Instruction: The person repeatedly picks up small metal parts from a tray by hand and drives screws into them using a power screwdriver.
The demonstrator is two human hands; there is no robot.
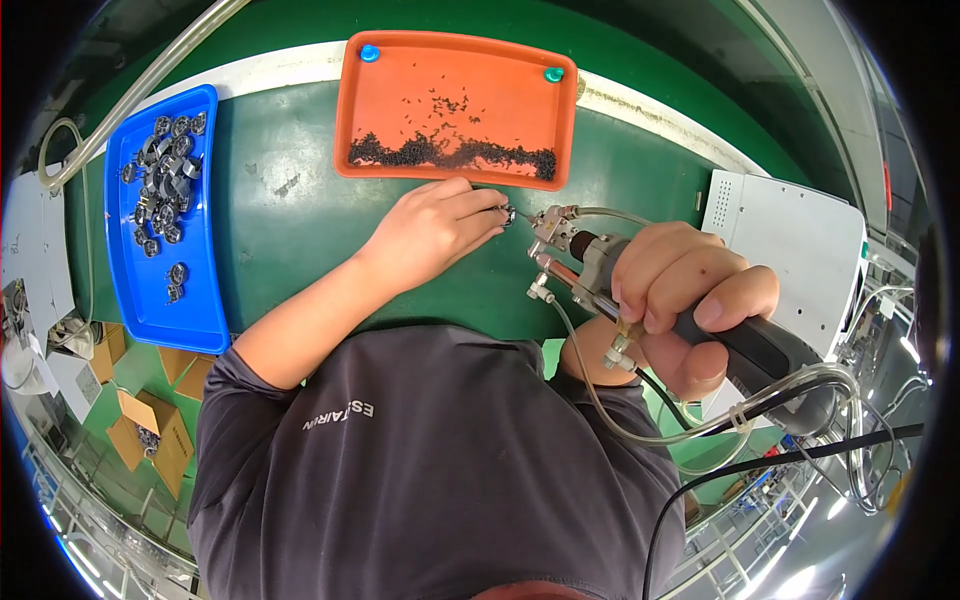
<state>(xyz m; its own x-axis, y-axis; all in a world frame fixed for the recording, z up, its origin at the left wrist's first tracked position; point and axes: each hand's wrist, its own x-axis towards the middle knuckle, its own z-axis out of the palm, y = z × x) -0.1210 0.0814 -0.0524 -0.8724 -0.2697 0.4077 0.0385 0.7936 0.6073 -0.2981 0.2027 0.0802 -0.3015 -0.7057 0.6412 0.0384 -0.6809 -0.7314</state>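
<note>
My right hand (690,300) is wrapped round a dark power screwdriver (765,360) with a metal head and air fittings. Its tip points left, at a small round metal part (509,214). Pinched between the fingertips of my left hand (440,225), that part is mostly hidden by the fingers. Whether the tip touches it I cannot tell. Just beyond my left hand lies an orange tray (400,85) with many tiny black screws (455,152) heaped along its near side. To the left, a blue tray (165,305) holds several round metal parts (165,180) like the one in my fingers.
Clear hoses (640,437) and a black cable (780,463) trail from the screwdriver to the right. A white metal box (785,240) stands at the right of the green tabletop (285,135). Cardboard boxes (155,430) sit low at the left. A pale tube (140,95) crosses the upper left.
</note>
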